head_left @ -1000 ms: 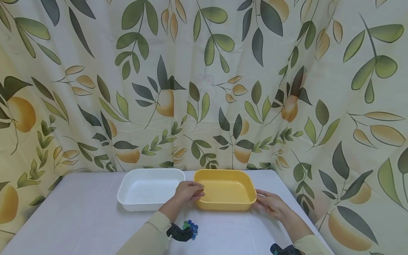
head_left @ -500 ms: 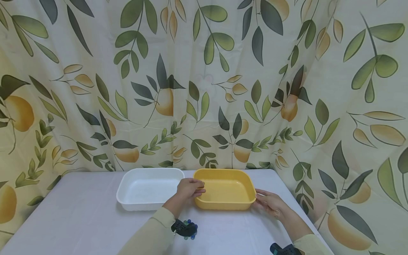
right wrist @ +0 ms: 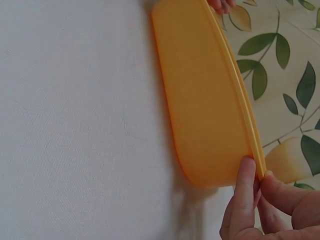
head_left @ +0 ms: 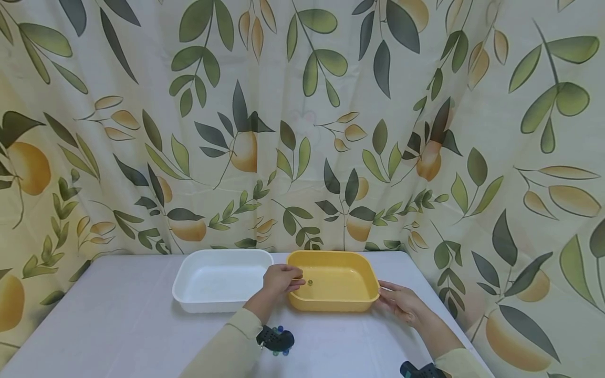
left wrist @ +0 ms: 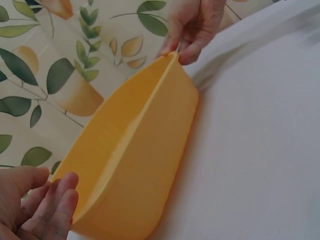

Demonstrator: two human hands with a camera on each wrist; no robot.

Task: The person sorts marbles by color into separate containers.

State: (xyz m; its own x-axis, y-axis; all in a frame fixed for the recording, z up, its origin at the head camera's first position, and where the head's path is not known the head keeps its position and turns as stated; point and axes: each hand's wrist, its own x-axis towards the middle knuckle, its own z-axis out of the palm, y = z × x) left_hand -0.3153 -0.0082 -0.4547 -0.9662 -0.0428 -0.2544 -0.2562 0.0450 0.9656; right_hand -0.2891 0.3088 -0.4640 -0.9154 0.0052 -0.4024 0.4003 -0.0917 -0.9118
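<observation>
A yellow plastic tray (head_left: 335, 305) stands on the table. My right hand (head_left: 402, 303) pinches its right-hand rim, thumb on one side and fingers on the other in the right wrist view. At the opposite end, my left hand (head_left: 282, 279) is over the rim with its fingers loosely bent and nothing visible between them. A small greenish round piece, like a marble (head_left: 310, 282), is inside the tray just off the left fingertips. Several blue and green balls (head_left: 285, 353) lie on the table, partly hidden by the left wrist's black camera.
A white tray (head_left: 208, 307) stands to the left of the yellow one, close beside it. The table (head_left: 113, 320) has a white cloth. Behind it hangs a curtain (head_left: 302, 157) printed with leaves and fruit.
The small marble-like piece, at the left fingertips a second ago, now shows inside the yellow tray. My left forearm has shifted slightly right, covering more of the balls. The right hand stays put.
</observation>
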